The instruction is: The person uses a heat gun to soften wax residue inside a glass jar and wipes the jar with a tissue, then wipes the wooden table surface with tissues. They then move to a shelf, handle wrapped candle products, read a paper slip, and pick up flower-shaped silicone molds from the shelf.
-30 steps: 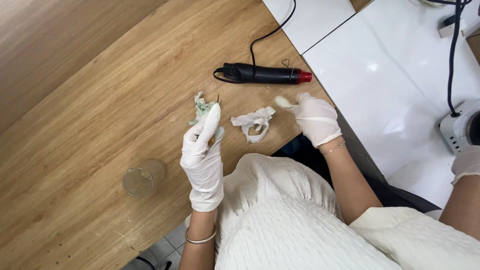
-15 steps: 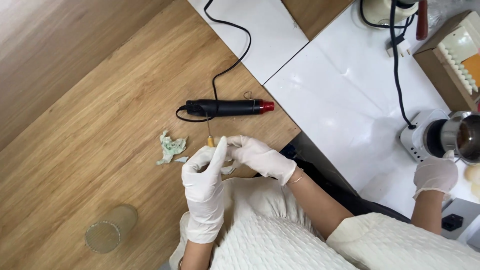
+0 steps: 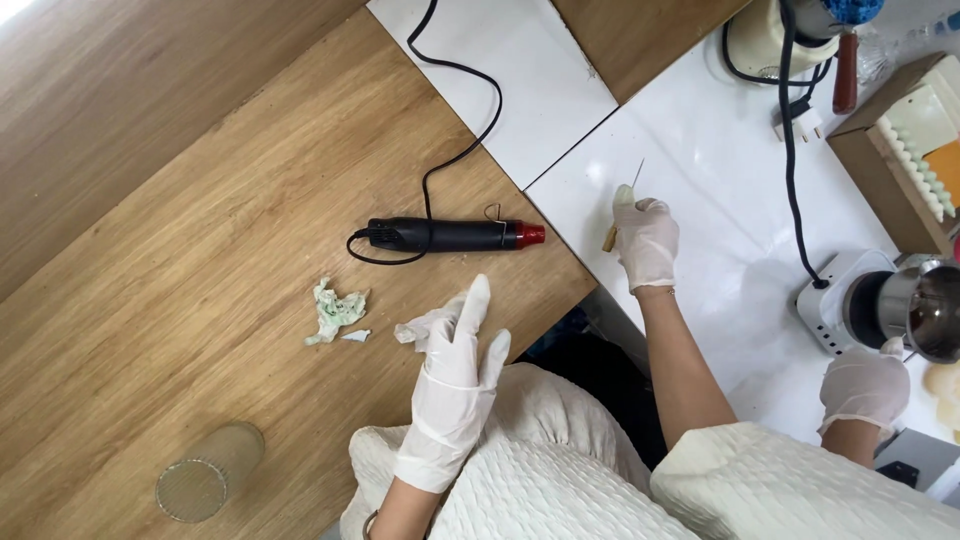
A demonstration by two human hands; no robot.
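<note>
The right hand (image 3: 646, 243), in a white glove, is clenched around a thin needle-like tool (image 3: 625, 200) over the white worktop (image 3: 700, 150); a fine metal tip sticks up past the fingers and a tan stub of handle shows below them, while the middle of the tool is hidden in the grip, so its exact kind is hard to make out. The left hand (image 3: 455, 385), also gloved in white, is released, its fingers spread and pointing up over the near edge of the wooden worktop (image 3: 200, 200), holding nothing; its fingertips lie just beside a small white crumpled scrap (image 3: 418, 328), and whether they touch it cannot be told. To the left of that scrap lies a pale green crumpled wad (image 3: 335, 308) with a tiny white fragment beside it. Above them a black heat gun with a red nozzle (image 3: 455, 235) lies on its side, its black cord (image 3: 470, 110) running up across a white panel and out of view. A clear drinking glass (image 3: 208, 472) lies on its side near the lower left. At the right edge, another person's gloved hand (image 3: 865, 388) rests beside a metal pot on a white base (image 3: 895, 305), which is cut off by the frame. A cardboard box (image 3: 900, 150) at the upper right is also only partly seen.
</note>
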